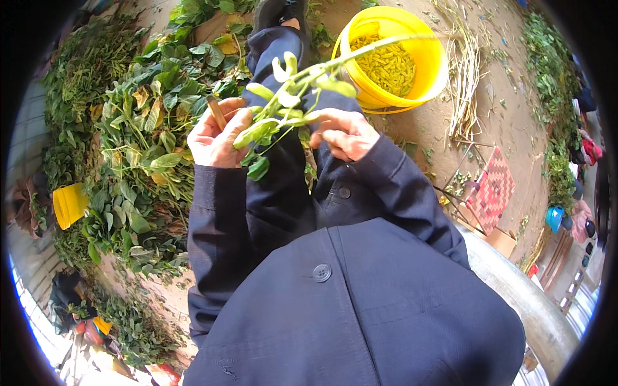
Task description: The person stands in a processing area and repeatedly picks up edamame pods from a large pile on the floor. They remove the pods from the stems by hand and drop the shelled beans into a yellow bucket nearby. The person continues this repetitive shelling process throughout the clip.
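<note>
My left hand (219, 132) has a brown cigarette-like stick (216, 113) between its fingers, and its thumb and a finger are at the pods on the left end of a green soybean stem (355, 54). Plump green pods (260, 132) and a few small leaves hang on this stem. My right hand (345, 132) is curled, with its fingertips at the pods on the stem's lower right side. Beyond it, a yellow bucket (440, 62) holds many picked green pods (386, 65). The stem's bare end reaches across the bucket's mouth.
Heaped soybean plants (140, 193) lie along the left. Stripped stems (466, 77) lie right of the bucket. A folding stool with a red woven seat (490, 190) stands at my right, near a metal pipe (526, 299). A smaller yellow container (70, 205) is far left.
</note>
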The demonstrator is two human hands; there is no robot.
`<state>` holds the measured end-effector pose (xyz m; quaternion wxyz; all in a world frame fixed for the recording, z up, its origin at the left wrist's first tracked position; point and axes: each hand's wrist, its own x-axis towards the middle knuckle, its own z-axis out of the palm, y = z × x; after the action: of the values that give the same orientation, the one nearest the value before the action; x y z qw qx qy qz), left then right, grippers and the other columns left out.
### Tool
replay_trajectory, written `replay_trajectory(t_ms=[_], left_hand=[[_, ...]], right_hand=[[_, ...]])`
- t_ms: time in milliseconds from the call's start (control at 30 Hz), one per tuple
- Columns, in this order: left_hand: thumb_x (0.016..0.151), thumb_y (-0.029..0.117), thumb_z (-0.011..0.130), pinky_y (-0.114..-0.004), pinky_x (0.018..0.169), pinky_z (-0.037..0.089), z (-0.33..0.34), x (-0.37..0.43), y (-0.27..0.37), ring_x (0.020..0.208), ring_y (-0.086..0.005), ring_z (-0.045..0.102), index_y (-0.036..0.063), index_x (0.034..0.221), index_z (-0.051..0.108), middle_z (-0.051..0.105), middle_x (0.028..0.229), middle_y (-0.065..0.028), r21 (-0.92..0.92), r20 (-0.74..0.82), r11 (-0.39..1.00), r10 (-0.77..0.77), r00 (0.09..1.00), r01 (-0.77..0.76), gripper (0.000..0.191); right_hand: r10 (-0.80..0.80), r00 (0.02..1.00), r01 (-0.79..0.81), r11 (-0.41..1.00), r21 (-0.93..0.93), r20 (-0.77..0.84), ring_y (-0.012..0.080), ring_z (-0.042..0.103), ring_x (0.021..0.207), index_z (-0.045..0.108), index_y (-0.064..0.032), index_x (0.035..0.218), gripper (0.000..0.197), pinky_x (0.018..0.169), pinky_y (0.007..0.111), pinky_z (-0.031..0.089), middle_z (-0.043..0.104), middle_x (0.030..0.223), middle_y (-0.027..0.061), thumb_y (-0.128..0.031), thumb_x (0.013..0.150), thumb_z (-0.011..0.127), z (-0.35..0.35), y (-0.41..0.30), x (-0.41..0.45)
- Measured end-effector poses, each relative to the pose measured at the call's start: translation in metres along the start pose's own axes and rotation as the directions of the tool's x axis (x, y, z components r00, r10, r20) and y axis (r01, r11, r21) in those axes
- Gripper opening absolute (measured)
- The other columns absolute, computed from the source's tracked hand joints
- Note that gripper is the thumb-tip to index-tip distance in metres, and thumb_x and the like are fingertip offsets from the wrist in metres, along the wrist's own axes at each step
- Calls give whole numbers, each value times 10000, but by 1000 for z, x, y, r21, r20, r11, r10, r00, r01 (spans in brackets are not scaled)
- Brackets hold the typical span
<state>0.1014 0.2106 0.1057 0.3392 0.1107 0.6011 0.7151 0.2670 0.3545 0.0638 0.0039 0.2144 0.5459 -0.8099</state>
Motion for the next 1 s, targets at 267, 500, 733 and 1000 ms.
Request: replay_trajectory(t_ms=[267,500,733,1000], left_hand=[[707,-21,655,-169,502,383,3,15,43,539,-34,454,8,836,601,571,683,3,635,-133,560,758,639,-532,143],[741,-38,626,-189,587,436,29,-8,9,635,-49,521,-12,857,621,593,708,-1,486,1,750,514,858,-450,119],[768,1,614,-167,425,329,41,-31,-34,477,-32,433,-13,895,605,571,644,-11,329,53,897,294,954,-295,128],[797,43,598,-178,423,337,45,-50,-47,467,-43,430,23,873,537,544,638,-6,248,95,959,116,989,-136,100]], right_hand=[[-28,999,28,1000,7,22,24,442,554,593,-25,959,261,491,158,345,568,699,14,-1,780,404,24,-14,-25],[-206,977,213,962,171,-59,13,347,462,534,-50,1023,210,411,165,245,471,610,-21,-87,850,420,80,-29,6],[17,956,146,838,526,-292,36,415,522,583,-54,848,153,466,179,323,494,632,-46,-199,860,538,63,4,-3],[-52,994,110,629,769,-100,57,461,546,589,-41,888,87,465,181,347,560,702,-2,-77,810,573,40,34,-9]])
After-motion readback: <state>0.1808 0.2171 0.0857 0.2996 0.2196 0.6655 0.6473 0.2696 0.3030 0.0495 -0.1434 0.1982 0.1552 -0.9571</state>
